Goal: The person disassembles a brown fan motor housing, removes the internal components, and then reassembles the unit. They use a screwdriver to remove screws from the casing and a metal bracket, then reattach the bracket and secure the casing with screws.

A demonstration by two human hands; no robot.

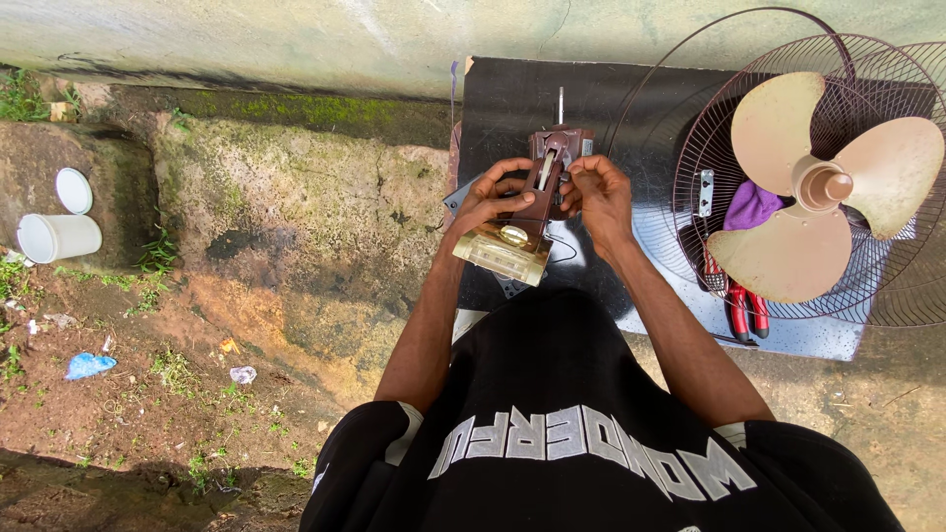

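Note:
Both my hands hold a brown fan motor housing (537, 202) with a clear yellowish base part (503, 254) and a metal shaft sticking up at its far end. My left hand (493, 195) grips the left side of the housing. On its right side my right hand (596, 192) has its fingers pinched at the top. The housing is held above a dark board (512, 108) lying on the ground.
A wire fan guard (719, 167) with a beige three-blade fan blade (823, 187) rests on the board at right, with a purple cloth (751, 207) and red-handled pliers (741, 307) under it. A white cup (57, 236) and lid (73, 189) sit far left on mossy concrete.

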